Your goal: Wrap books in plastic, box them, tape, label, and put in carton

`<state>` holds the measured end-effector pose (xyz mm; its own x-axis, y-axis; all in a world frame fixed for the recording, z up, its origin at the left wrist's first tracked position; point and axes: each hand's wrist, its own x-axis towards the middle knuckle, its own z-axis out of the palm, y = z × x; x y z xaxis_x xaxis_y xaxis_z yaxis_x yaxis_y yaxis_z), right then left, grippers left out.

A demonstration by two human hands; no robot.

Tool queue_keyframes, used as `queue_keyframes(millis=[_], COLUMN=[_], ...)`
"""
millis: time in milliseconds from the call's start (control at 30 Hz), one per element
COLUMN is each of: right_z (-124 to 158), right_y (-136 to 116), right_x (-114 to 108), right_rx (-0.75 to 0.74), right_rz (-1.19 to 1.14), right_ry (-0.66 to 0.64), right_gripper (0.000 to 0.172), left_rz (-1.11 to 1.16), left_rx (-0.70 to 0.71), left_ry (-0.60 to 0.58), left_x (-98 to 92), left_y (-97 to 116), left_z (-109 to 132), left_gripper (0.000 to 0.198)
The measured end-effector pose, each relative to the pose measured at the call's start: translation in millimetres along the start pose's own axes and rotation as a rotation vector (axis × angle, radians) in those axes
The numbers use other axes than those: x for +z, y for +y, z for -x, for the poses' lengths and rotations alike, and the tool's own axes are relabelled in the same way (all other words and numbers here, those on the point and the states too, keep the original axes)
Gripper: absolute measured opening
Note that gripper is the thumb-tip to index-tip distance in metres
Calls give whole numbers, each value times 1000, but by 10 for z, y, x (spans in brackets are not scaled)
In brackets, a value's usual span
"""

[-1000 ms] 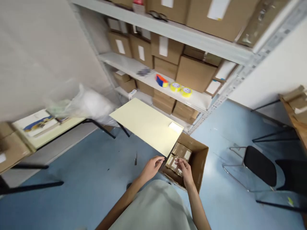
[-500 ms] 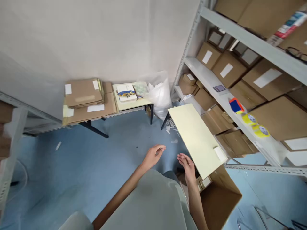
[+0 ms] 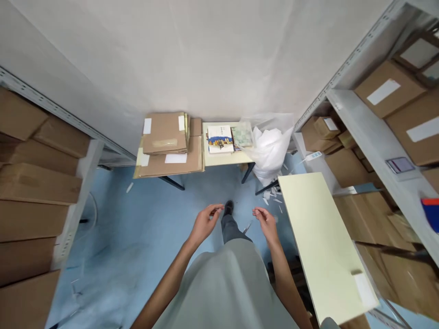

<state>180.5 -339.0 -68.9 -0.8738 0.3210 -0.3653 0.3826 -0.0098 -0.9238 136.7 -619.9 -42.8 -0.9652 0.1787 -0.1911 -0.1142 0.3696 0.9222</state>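
My left hand [image 3: 205, 222] hovers in front of my body above the blue floor, its fingers loosely curved and nothing visible in them. Opposite it, my right hand [image 3: 266, 224] is raised with fingers slightly bent and likewise bare. A gap separates the two hands, and neither touches anything. Nearest to my right hand is the pale yellow table [image 3: 317, 228], bearing a white block-like item [image 3: 364, 289] near its near end. Ahead, against the wall, a low table [image 3: 226, 159] carries books [image 3: 220, 139] and flattened cardboard [image 3: 164, 132].
A bulging white plastic bag [image 3: 270, 148] stands between the tables, with white scraps [image 3: 273, 194] on the floor. Shelves of cardboard boxes flank both sides, including a left box [image 3: 43, 183] and a right box [image 3: 387, 89]. A phone [image 3: 400, 165] lies on the right shelf.
My view has swung left, bringing the left shelf's boxes further in and pushing the tape rolls out of sight. One shoe now shows on the floor. Both hands remain raised without anything visible in them.
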Motion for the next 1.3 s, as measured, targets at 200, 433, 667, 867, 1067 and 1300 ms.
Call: queue_keyframes(millis=[200, 433, 667, 867, 1067, 1300], right_z=[-1073, -2061, -2611, -2941, -3491, -4064], right_y=[-544, -1085, -1332, -1313, -1168, -1000], right_x=[558, 968, 1481, 1960, 2393, 2672], right_rx=[-82, -224, -210, -95, -13, 35], right_rz=[23, 241, 342, 429, 642, 899], right_ry=[-83, -147, -178, -217, -295, -412], right_gripper=[54, 45, 39, 36, 50, 82], left_rz=[-44, 12, 50, 52, 120, 109], left_rx=[-68, -97, -144, -221, -398, -267], left_ry=[83, 156, 116, 44, 78, 39], left_x=[-496, -789, -1109, -1335, -1176, -935], left_y=[45, 92, -247, -697, -967, -1137], left_z=[-980, -1696, -2419, -3348, -4122, -4431], left_gripper=[50, 51, 50, 46, 59, 62])
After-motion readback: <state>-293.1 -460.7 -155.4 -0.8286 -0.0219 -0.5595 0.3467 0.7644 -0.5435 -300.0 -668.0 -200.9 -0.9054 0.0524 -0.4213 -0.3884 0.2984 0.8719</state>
